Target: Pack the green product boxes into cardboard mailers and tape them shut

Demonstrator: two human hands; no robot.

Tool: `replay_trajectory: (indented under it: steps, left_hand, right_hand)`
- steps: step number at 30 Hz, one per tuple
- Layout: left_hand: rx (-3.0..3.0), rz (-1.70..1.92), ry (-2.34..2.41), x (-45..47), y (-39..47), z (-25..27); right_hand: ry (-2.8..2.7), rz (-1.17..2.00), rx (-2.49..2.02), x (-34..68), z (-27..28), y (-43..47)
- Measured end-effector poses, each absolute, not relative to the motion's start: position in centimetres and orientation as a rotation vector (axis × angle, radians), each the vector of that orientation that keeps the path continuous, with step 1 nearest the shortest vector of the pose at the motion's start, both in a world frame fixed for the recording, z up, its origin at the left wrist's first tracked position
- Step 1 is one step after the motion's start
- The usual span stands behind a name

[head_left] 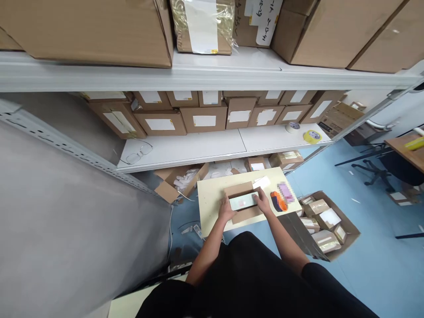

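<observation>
On the cream table (pixel 212 194): your pale green box (pixel 241 202) lies over the opened cardboard (pixel 247 215), brown showing along its far and near sides;
Box's long axis: left to right across your front, the right end angled a little away from you;
Left hand (pixel 226 209): curled about the box's left end, thumb toward the near side; whether it pinches cardboard too, you cannot tell;
Right hand (pixel 263 202): grasping the box's right end, thumb on top, fingers toward the far side;
Nearer hand: neither; the box sits between your hands, touching both, rightward of your left and leftward of your right;
Beside the right hand: white paper (pixel 261 182) just beyond it; orange tool (pixel 278 201) to its right, apart from the box
</observation>
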State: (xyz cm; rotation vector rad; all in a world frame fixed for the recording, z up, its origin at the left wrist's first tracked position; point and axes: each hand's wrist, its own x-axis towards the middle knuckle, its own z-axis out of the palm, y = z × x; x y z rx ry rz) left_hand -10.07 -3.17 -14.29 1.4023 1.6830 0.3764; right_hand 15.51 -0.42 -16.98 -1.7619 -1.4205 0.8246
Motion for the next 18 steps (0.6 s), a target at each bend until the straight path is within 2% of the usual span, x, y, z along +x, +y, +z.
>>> replay_trajectory:
  steps: [7, 18]
  left_hand:
    - [1.549, 0.237, 1.56, -9.7, -3.9, -16.8]
    - [1.608, 0.064, 1.798, -5.8, -5.6, -19.4]
  right_hand:
    - [-1.45, 0.874, -1.73, 16.6, -16.8, -1.0]
    - [-1.626, 0.958, -1.529, 16.8, -16.3, -1.8]
